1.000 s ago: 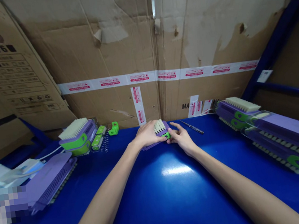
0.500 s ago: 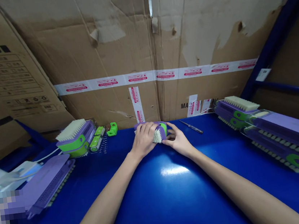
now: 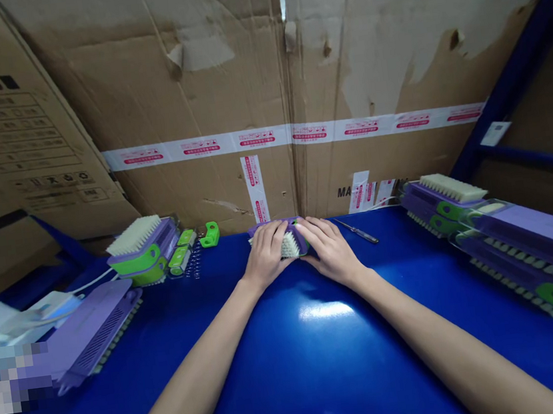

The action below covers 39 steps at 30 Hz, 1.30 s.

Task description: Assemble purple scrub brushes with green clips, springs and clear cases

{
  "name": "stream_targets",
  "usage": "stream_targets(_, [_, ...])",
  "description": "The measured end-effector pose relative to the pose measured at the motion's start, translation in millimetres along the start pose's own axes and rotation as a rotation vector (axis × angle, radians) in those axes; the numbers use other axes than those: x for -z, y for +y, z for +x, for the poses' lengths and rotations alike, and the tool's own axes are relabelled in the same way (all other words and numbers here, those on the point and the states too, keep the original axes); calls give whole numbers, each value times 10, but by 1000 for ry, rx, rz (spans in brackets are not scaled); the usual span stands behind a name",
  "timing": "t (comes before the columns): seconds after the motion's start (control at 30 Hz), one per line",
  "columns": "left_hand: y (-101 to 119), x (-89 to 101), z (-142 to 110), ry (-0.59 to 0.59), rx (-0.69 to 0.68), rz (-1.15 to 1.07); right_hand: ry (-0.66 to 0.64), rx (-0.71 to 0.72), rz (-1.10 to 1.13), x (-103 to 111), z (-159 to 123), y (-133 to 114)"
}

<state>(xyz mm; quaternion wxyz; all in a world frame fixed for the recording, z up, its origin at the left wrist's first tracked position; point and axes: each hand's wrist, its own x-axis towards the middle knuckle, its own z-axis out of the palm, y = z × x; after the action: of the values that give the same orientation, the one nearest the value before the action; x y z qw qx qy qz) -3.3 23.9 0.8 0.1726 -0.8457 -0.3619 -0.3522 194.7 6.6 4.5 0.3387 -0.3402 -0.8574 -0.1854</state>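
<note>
A purple brush with white bristles (image 3: 288, 244) lies on the blue table (image 3: 319, 349) close to the cardboard wall, its bristles facing me. My left hand (image 3: 264, 257) is wrapped over its left half, fingers curled across the purple back. My right hand (image 3: 330, 251) covers its right end, fingers pressed down over the top. Both hands grip the brush together.
At the left stand a stacked purple and green brush (image 3: 141, 250), green parts (image 3: 181, 253), small springs (image 3: 193, 269), a green clip (image 3: 210, 234) and a long purple piece (image 3: 95, 330). A thin metal tool (image 3: 357, 232) lies right of my hands. Rows of purple brushes (image 3: 501, 233) fill the right side.
The brush has been turned over from bristles up to bristles facing me and pushed toward the cardboard. My right hand has moved from its end onto its top.
</note>
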Motion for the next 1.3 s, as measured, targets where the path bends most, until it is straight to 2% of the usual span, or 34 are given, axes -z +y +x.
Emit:
stream_targets(0.07, [-15,-4,-12,1,-43,-18,-23,43,-35,-8,-2,4])
stream_targets(0.17, [-30,-1,-18,-68,-91,-27,-49,71,-45,-8,-17,21])
stream_targets(0.3, [-35,8,-11,-147,-88,-14,-46,90,-70,3,-25,43])
stream_targets(0.43, [-74,20,-24,-106,-53,11,-26,102,-56,44,-21,75])
stream_targets(0.5, [-117,31,-43,-58,6,34,26,72,-43,81,-35,125])
stream_targets(0.57, [-161,47,-61,-5,57,48,107,-24,-34,114,-62,194])
stream_targets(0.7, [-189,105,-22,35,64,-13,165,-176,41,133,-104,277])
stream_targets(0.83, [-146,214,151,-90,76,-119,115,-222,194,113,-84,193])
stream_targets(1.0, [-125,364,359,-348,250,-272,73,-288,382,106,-55,73])
stream_targets(1.1, [-116,403,409,-504,296,-370,39,-350,465,108,-47,43])
stream_targets(1.2, [-99,392,421,-582,275,-396,0,-430,546,115,-31,25])
stream_targets(1.3, [-98,365,424,-609,285,-411,-40,-523,607,134,-14,20])
